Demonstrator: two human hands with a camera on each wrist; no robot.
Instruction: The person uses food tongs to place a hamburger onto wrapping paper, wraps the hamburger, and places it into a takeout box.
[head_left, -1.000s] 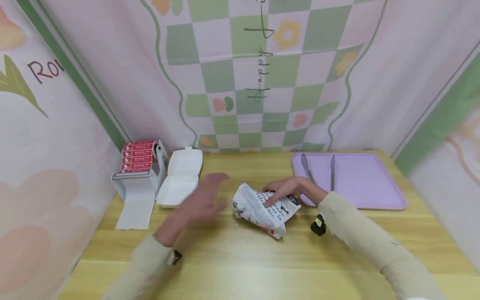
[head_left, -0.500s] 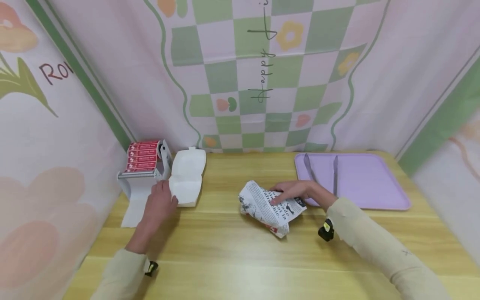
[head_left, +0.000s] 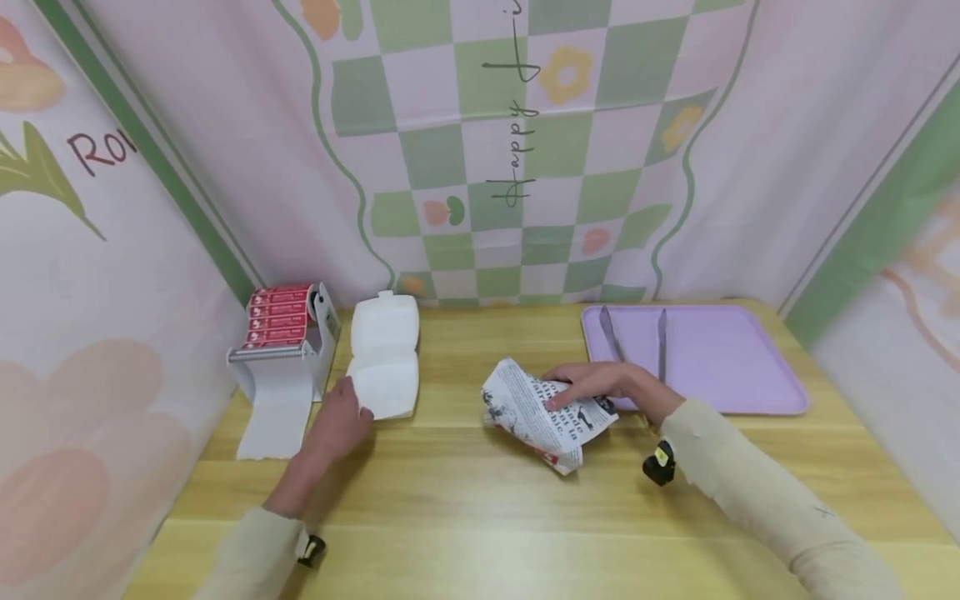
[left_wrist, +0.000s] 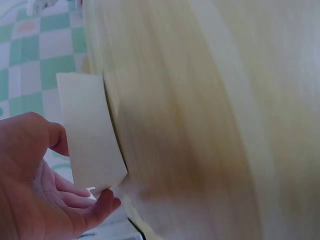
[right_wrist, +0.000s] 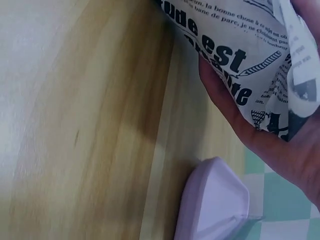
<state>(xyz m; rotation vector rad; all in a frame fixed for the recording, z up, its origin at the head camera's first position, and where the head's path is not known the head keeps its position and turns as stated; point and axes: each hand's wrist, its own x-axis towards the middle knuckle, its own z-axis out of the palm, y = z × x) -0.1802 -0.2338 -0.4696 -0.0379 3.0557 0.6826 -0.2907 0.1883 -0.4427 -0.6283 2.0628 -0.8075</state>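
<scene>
My left hand (head_left: pixel 339 427) grips the near left corner of a white clamshell takeout box (head_left: pixel 384 385), whose lid lies folded back. In the left wrist view the thumb is at one side of the box (left_wrist: pixel 92 130) and fingers curl at its lower end. My right hand (head_left: pixel 603 382) holds a wrapped bundle in newspaper-print paper (head_left: pixel 528 417) at its right side, over the middle of the table. The right wrist view shows the fingers cupped under the printed paper (right_wrist: pixel 240 60). What the paper contains is hidden.
Left of the box stands a label dispenser (head_left: pixel 324 333) with a roll of red labels (head_left: pixel 277 315) and a white backing strip (head_left: pixel 277 417) hanging onto the wooden table (head_left: pixel 480 533). A purple tray (head_left: pixel 735 358) with two metal utensils (head_left: pixel 663 346) lies at the right. A patterned curtain closes off the back.
My left hand has swung left from near the bundle to the takeout box, gripped it, and moved it slightly right, away from the dispenser. My right hand keeps holding the bundle, nearly still.
</scene>
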